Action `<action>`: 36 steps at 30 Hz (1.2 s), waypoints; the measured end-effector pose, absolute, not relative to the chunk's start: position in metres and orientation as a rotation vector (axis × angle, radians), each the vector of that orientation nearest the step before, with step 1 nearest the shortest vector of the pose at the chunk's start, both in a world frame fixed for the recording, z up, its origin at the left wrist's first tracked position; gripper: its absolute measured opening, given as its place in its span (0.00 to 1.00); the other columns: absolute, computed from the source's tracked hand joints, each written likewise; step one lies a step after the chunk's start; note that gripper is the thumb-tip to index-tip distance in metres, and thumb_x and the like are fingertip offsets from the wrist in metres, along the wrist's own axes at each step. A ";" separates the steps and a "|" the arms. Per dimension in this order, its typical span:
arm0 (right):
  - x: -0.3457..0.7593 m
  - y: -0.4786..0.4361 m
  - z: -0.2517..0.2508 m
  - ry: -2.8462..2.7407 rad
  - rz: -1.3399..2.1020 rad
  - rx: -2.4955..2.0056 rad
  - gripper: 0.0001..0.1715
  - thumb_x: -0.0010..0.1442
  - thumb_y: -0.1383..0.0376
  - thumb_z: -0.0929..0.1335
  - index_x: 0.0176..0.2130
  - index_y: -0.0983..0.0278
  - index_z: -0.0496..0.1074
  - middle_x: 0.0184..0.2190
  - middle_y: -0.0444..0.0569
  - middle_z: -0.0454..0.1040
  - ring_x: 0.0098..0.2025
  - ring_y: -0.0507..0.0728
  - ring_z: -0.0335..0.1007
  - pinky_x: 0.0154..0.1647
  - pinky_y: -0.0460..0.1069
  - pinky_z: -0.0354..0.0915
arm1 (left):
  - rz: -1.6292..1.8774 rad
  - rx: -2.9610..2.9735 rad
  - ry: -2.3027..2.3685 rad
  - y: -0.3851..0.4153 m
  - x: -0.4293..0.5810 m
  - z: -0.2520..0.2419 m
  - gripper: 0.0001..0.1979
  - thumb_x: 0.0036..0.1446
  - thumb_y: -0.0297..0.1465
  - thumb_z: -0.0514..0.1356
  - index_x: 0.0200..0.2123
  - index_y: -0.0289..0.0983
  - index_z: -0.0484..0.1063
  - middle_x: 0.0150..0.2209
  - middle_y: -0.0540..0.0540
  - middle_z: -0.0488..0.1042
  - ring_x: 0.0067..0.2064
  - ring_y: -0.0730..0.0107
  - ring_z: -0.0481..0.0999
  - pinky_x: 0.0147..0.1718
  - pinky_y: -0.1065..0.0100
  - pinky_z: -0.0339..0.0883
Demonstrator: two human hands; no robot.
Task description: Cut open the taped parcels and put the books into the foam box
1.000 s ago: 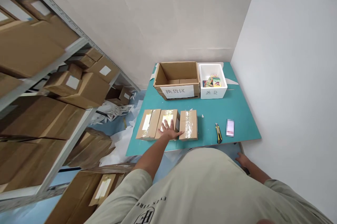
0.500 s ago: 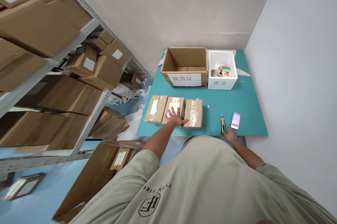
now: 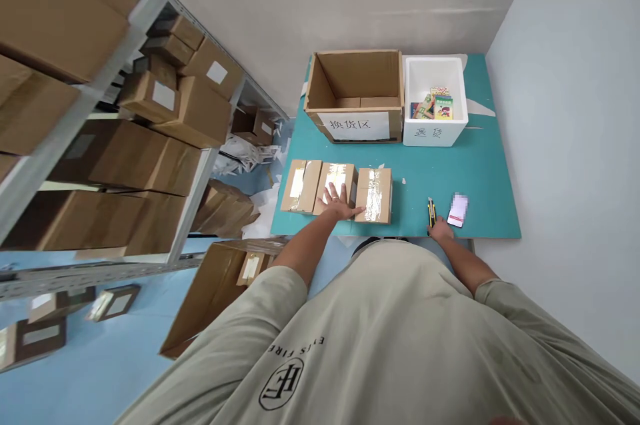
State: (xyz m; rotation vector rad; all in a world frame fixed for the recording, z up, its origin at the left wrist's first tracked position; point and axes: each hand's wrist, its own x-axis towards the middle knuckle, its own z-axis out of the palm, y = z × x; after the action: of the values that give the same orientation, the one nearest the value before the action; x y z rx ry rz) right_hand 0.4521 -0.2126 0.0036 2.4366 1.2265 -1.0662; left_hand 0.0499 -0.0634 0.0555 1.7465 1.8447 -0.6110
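Taped cardboard box under the flat, open left hand, a second box just beyond the little finger, a third box touching the thumb; farther right, the right hand, grip unclear, at a yellow box cutter, with a careless grab risking a slipped blade.

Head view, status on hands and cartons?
Left hand flat on middle taped carton. Right hand at yellow utility knife. Blurred card beside knife.
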 end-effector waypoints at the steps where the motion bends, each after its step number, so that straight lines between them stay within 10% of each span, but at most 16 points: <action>1: 0.452 -0.212 0.003 1.218 -1.071 2.435 0.27 0.79 0.58 0.73 0.69 0.67 0.70 0.67 0.72 0.80 0.68 0.72 0.81 0.64 0.58 0.73 | -0.606 1.741 1.841 -0.064 0.050 0.056 0.84 0.54 0.81 0.61 0.90 0.37 0.23 0.87 0.31 0.11 0.87 0.18 0.15 0.81 0.18 0.25; 7: 0.454 -0.208 0.004 1.170 -1.113 2.623 0.18 0.72 0.69 0.78 0.56 0.69 0.73 0.55 0.70 0.84 0.55 0.63 0.84 0.52 0.52 0.71 | -0.574 1.749 1.818 -0.064 0.049 0.052 0.83 0.55 0.81 0.60 0.90 0.36 0.24 0.87 0.32 0.09 0.86 0.17 0.11 0.80 0.17 0.21; 17: 0.436 -0.225 0.017 0.787 -1.803 2.878 0.22 0.63 0.71 0.74 0.54 0.59 0.68 0.26 0.36 0.75 0.28 0.56 0.75 0.32 0.47 0.69 | -0.488 1.812 1.790 -0.074 0.053 0.052 0.80 0.59 0.79 0.59 0.90 0.35 0.24 0.88 0.33 0.11 0.86 0.13 0.10 0.80 0.16 0.20; 25: 0.412 -0.233 0.065 0.706 -2.424 3.047 0.27 0.66 0.43 0.77 0.50 0.55 0.68 0.29 0.37 0.77 0.26 0.54 0.72 0.29 0.46 0.69 | -0.357 1.875 1.810 -0.089 0.061 0.051 0.76 0.62 0.81 0.53 0.91 0.35 0.27 0.89 0.27 0.16 0.88 0.15 0.16 0.81 0.18 0.22; 36: 0.364 -0.174 0.104 1.189 -2.103 3.074 0.30 0.67 0.40 0.80 0.46 0.55 0.67 0.32 0.37 0.80 0.25 0.51 0.73 0.26 0.45 0.70 | -0.108 2.220 1.386 -0.074 0.052 0.065 0.64 0.71 0.71 0.57 0.92 0.38 0.42 0.92 0.34 0.29 0.89 0.22 0.17 0.83 0.24 0.15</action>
State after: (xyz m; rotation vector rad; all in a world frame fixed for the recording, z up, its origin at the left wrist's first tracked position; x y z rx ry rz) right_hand 0.3637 -0.1741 0.1038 3.0741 1.1892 -2.1033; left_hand 0.0518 -0.0735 0.0652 2.2195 1.3855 -0.1082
